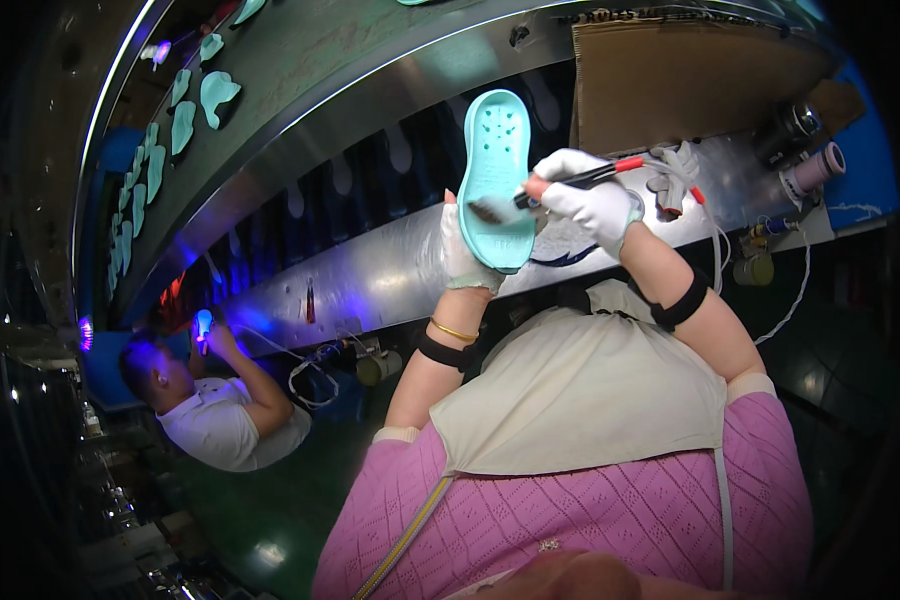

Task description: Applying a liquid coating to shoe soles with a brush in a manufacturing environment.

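Note:
A turquoise shoe sole [498,165] with small holes toward its toe end stands tilted up over the metal bench, its inner face turned toward me. My left hand [461,252], in a white fingertip-less glove, grips it from behind near the heel; most of its fingers are hidden by the sole. White-gloved too, my right hand [588,205] is closed around a brush [592,177] with a black and red handle and a thin hose at its back end. The blurred bristles lie over the inner face of the sole, toward the heel.
Turquoise pieces lie on a belt [310,60] beyond the metal bench [370,265]. A cardboard sheet [690,90], a dark flask [795,130], a pink cylinder [818,168] and a crumpled white glove [675,175] are at right. Another person [230,420] works at left.

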Demonstrator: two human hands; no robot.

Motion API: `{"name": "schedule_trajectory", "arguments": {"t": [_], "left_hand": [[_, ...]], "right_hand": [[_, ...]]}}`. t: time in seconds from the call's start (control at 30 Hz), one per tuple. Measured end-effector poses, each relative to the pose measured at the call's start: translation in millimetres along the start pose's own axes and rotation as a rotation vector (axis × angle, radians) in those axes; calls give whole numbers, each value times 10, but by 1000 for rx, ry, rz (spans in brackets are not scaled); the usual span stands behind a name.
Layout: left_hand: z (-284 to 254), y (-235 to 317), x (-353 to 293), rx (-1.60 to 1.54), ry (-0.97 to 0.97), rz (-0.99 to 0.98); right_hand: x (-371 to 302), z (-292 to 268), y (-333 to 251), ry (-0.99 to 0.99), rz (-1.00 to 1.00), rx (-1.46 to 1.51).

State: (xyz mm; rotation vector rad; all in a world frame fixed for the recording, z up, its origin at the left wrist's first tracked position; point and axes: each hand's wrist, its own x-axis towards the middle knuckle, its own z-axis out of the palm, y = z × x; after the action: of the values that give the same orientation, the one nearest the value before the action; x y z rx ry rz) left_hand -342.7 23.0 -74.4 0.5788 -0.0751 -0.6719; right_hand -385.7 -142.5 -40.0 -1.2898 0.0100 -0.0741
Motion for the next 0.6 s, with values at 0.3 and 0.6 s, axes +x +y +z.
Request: {"name": "schedule_trajectory", "arguments": {"t": [0.3, 0.6], "left_hand": [[-122, -95, -59, -37, -159, -145], [-199, 89, -129, 198, -47, -9]], "right_hand": [[370, -273, -81, 280, -390, -262], [-127, -16, -9, -108, -638, -427]]}}
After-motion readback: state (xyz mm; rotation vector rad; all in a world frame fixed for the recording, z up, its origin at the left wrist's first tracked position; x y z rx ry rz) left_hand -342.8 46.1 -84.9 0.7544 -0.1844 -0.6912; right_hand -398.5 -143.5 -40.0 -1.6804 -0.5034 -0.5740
